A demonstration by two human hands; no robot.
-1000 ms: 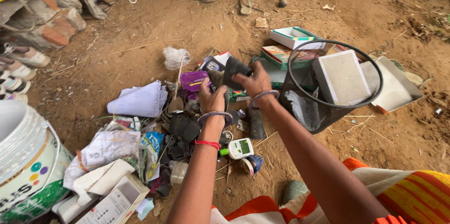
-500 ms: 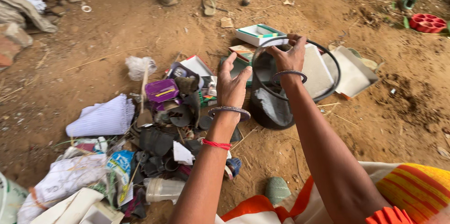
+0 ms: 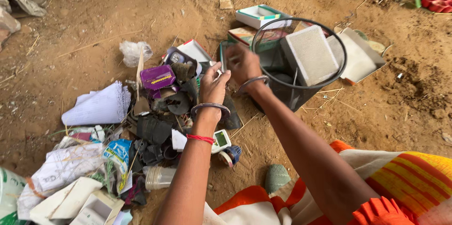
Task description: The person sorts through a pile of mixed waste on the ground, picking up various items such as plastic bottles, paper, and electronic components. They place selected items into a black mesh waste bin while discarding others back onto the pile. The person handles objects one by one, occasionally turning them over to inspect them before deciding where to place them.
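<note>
My left hand [image 3: 214, 83], with bangles and a red thread at the wrist, hovers back-up over a heap of scrap on the dirt; its fingers point down at dark rubber pieces [image 3: 181, 102] and nothing shows in it. My right hand [image 3: 243, 63] is blurred at the left rim of a black wire-mesh basket [image 3: 340, 46]. Whether it holds anything I cannot make out. A white rectangular block [image 3: 310, 54] leans inside the basket. A purple box [image 3: 157, 77] lies just left of my left hand.
The heap also holds a white paper stack [image 3: 99, 106], a crumpled plastic bag [image 3: 133, 51], a small white meter [image 3: 220, 139], a tape roll [image 3: 229, 156] and a clear cup [image 3: 157, 177]. Behind the basket lie a teal-edged box [image 3: 258, 15] and a white tray [image 3: 360, 57]. A grey stone [image 3: 277, 178] sits by my knee.
A second ago both hands held a dark object over the heap. It is gone from them now; my right hand moved to the basket's left rim and my left hand dropped toward the pile.
</note>
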